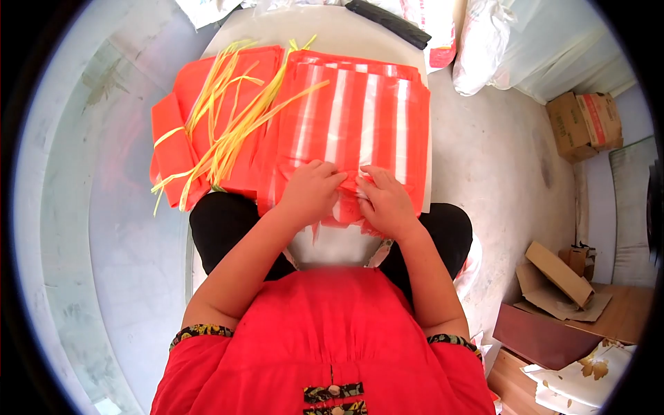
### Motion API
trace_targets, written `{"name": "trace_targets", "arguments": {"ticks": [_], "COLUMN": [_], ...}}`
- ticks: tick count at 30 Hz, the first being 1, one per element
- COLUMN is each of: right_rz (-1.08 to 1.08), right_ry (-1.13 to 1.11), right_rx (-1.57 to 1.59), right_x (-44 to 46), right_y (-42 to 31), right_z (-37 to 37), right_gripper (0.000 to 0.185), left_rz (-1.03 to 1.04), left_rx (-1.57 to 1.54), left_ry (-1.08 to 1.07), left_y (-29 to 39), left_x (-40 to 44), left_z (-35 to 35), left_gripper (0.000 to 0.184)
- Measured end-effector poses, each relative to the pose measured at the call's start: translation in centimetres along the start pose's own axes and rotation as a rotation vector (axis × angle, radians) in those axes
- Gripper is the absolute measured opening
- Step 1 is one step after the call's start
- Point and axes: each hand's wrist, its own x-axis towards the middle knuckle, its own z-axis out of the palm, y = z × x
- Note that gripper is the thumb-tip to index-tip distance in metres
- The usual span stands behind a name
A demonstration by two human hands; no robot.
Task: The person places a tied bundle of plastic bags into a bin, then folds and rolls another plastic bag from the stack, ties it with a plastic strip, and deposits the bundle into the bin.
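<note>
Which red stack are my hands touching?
The striped stack, with white bands, under your left hand and right hand; the other stack is plain red.

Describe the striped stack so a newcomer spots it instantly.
Start at the pale table. On its right side, the left hand and right hand touch the striped stack. White stripes set it apart from the plain red pile at left.

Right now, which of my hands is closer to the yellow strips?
Left. The left hand is on the striped plastic, on the side toward the strips; the right hand is on it too, farther from them.
</note>
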Motion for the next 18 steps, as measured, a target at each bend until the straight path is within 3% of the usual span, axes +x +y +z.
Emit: {"name": "trace_targets", "arguments": {"ticks": [6,9,12,15,18], "right_rz": [-0.087,-0.027,-0.005,0.048,0.283], "right_ry": [0.066,0.039,-0.014,-0.160,-0.366], "right_rx": [-0.062,-0.065,-0.043,-0.034,0.174], "right_x": [0.8,1.0,0.8,0.7,2.3], "right_y": [0.8,0.2,-0.2,-0.5,-0.5], "right_z": [0.3,-0.3,-1.3,-2.5,-4.0], "right_gripper": [0.034,0.035,0.033,0.024,0.024], "left_rz": [-0.046,0.079,0.105,0.061,-0.400], "left_rx": [-0.009,0.045,0.195,0.037,-0.180], "left_ry": [-0.065,0.085,0.064,-0.049,-0.306], "left_y": [-0.4,-1.3,-2.4,-4.5,-2.0], "left_x": [0.4,-0.2,-1.6,-2.9,-2.3], "left_z": [-0.8,-0.9,-2.1,-2.2,-6.7], "left_gripper": [0.041,0.039,0.036,0.035,0.029]}}
